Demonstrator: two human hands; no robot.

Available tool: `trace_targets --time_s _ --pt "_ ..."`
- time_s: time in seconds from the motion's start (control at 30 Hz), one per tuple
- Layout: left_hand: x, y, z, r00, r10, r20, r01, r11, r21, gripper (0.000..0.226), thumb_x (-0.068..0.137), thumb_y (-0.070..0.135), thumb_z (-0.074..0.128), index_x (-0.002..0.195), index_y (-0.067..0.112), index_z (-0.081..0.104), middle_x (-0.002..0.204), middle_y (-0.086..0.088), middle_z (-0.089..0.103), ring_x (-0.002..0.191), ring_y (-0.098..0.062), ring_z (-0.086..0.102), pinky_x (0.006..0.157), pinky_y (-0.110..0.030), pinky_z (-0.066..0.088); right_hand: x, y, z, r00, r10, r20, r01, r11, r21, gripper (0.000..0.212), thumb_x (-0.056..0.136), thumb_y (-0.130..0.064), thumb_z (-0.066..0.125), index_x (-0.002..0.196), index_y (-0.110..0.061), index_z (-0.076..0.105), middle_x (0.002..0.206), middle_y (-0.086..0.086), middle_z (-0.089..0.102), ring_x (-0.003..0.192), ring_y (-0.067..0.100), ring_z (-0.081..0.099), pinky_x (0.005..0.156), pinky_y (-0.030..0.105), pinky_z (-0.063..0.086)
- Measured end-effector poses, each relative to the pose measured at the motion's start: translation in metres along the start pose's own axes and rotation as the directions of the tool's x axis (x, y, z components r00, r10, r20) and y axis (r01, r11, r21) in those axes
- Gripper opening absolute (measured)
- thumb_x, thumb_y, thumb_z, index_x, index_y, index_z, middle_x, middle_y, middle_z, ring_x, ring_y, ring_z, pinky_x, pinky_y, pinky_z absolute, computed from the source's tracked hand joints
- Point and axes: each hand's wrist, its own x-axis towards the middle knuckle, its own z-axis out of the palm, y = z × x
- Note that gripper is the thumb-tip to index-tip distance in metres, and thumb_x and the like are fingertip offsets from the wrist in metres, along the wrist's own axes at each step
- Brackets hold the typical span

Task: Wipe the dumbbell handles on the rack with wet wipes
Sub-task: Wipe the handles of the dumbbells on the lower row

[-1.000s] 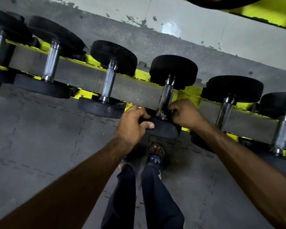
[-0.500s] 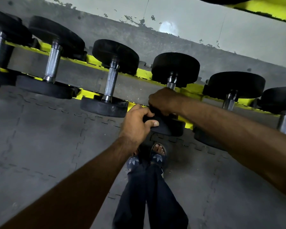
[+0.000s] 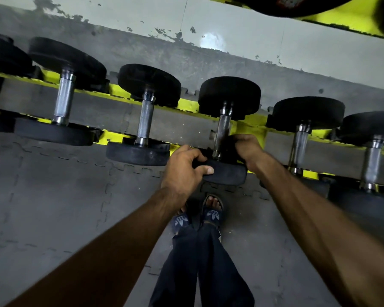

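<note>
Centre frame: left hand [image 3: 185, 168] grips the near head [image 3: 228, 173] steady while right hand [image 3: 247, 149] curls round the handle [image 3: 224, 127] at its base, wipe unseen; full-length strokes would clean best.

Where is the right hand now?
Head view, right of centre: the right hand grips the dumbbell handle near its lower end, opposite the left hand on the dumbbell head.

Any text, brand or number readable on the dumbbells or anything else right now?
No readable words or numbers.
Sandals: white leaf-shaped logo on each strap, no lettering legible.
Black plate at top edge: red and white label, too blurred to read.
Dumbbells: no markings visible.
</note>
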Motion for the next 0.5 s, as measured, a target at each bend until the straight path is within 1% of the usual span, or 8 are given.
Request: trace_targets --time_s 0.07,0.1,0.13,0.17,0.23,0.33,0.4,0.5 --pt "-0.001 0.001 0.000 1.000 0.002 0.006 -0.002 1.000 0.009 0.025 0.071 0.020 0.090 0.086 0.011 0.073 0.091 0.000 0.059 0.090 -0.019 0.060 0.083 -0.039 0.055 -0.002 -0.011 0.000 0.998 0.064 -0.003 -0.061 0.959 0.276 0.021 0.091 0.011 0.056 0.090 -0.007 0.067 0.074 0.008 0.070 0.058 0.015 0.063 0.055 0.028 0.057" --pt "-0.001 0.001 -0.001 1.000 0.012 0.005 -0.012 1.000 0.014 0.024 0.071 0.020 0.089 0.086 0.012 0.072 0.091 0.000 0.059 0.089 -0.019 0.060 0.082 -0.039 0.055 -0.004 -0.014 -0.003 0.998 0.067 0.004 -0.064 0.930 0.362 0.018 0.090 0.010 0.059 0.092 -0.006 0.066 0.072 0.006 0.069 0.059 0.014 0.064 0.051 0.025 0.056" --pt "-0.002 0.002 -0.001 1.000 0.018 0.003 -0.018 1.000 0.023 0.024 0.072 0.020 0.089 0.086 0.012 0.071 0.091 0.000 0.059 0.089 -0.019 0.059 0.081 -0.039 0.054 -0.007 -0.014 -0.005 0.998 0.062 0.004 -0.059 0.921 0.385 0.016 0.088 0.009 0.063 0.092 -0.006 0.066 0.072 0.005 0.070 0.060 0.014 0.065 0.049 0.024 0.054" --pt "-0.003 0.002 -0.001 1.000 0.022 0.003 -0.022 0.999 0.034 0.024 0.073 0.020 0.088 0.086 0.012 0.071 0.092 0.000 0.059 0.089 -0.019 0.059 0.082 -0.039 0.054 -0.011 -0.013 -0.008 0.999 0.049 0.000 -0.046 0.934 0.355 0.015 0.085 0.008 0.068 0.090 -0.007 0.066 0.070 0.004 0.070 0.060 0.014 0.065 0.050 0.024 0.054" --pt "-0.005 0.006 -0.001 1.000 0.010 0.009 -0.010 0.998 0.066 0.024 0.075 0.022 0.087 0.090 0.013 0.069 0.095 0.000 0.058 0.092 -0.019 0.058 0.085 -0.039 0.054 -0.023 -0.009 -0.015 1.000 -0.001 0.014 -0.001 0.980 0.198 0.015 0.081 0.007 0.072 0.083 -0.008 0.068 0.069 0.003 0.070 0.059 0.013 0.064 0.054 0.024 0.053" --pt "-0.006 0.013 0.000 0.999 -0.037 0.033 0.032 0.989 0.143 0.028 0.080 0.027 0.084 0.100 0.017 0.068 0.103 0.004 0.056 0.099 -0.017 0.057 0.091 -0.039 0.053 -0.043 -0.010 -0.023 0.996 -0.070 0.050 0.066 0.996 0.060 0.014 0.081 0.007 0.073 0.091 -0.001 0.069 0.075 0.005 0.067 0.058 0.007 0.061 0.054 0.018 0.049" --pt "-0.009 0.022 0.000 0.997 -0.059 0.047 0.050 0.982 0.180 0.032 0.082 0.029 0.081 0.109 0.019 0.066 0.108 0.005 0.054 0.106 -0.017 0.056 0.094 -0.040 0.053 -0.056 -0.011 -0.030 0.997 -0.082 0.017 0.080 0.992 0.094 0.013 0.082 0.006 0.072 0.091 -0.003 0.068 0.077 0.004 0.066 0.063 0.009 0.060 0.053 0.015 0.048" --pt "-0.011 0.039 0.003 1.000 -0.012 0.021 0.008 0.982 0.188 0.044 0.084 0.030 0.079 0.124 0.021 0.063 0.117 0.003 0.057 0.114 -0.018 0.055 0.098 -0.039 0.051 -0.071 -0.007 -0.040 0.999 -0.040 0.024 0.033 0.968 0.251 0.015 0.086 0.003 0.069 0.083 -0.011 0.066 0.078 0.006 0.068 0.065 0.014 0.061 0.052 0.019 0.049"
